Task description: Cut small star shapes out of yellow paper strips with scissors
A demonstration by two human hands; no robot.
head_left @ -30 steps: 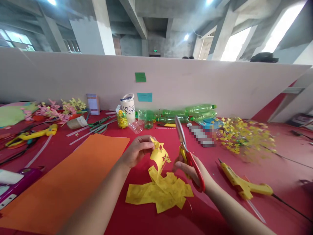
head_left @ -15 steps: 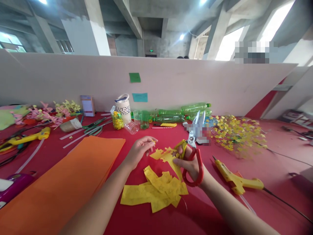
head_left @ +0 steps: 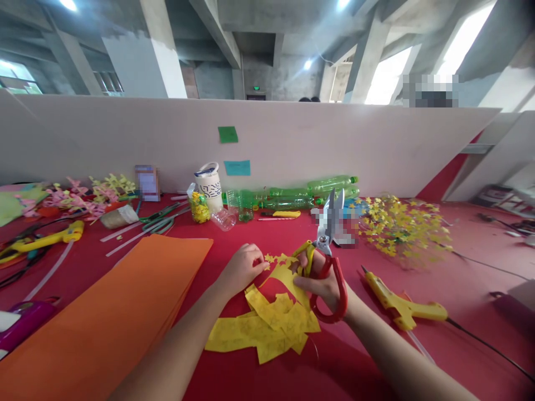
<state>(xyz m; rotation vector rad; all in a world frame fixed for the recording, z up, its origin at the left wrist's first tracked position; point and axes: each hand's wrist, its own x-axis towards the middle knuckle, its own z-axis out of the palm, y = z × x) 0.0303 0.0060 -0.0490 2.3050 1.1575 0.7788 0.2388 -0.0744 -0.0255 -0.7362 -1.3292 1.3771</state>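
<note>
My right hand [head_left: 326, 281] is wrapped round scissors [head_left: 324, 240] with one red and one yellow handle. Their metal blades stand parted and point up, away from me. Its thumb and fingers are also at the edge of a yellow sheet [head_left: 286, 275]. My left hand [head_left: 242, 270] is low over the red table, its fingers curled together beside several small yellow stars [head_left: 281, 258]. Whatever sits between those fingertips is mostly hidden. Nearer to me, several overlapping yellow pieces with faint drawn outlines [head_left: 267, 331] lie in a pile.
Orange sheets [head_left: 108, 301] cover the left side. A yellow glue gun [head_left: 403, 303] and a bunch of yellow star sprays [head_left: 401, 225] are on the right. Green plastic bottles [head_left: 292, 201], a white tumbler [head_left: 209, 186] and a yellow cutter [head_left: 286, 214] line the partition [head_left: 292, 133].
My left hand has come down closer to the table, its fingers more curled, beside the stars. The right hand still grips the scissors and has shifted slightly. The view has tilted a little.
</note>
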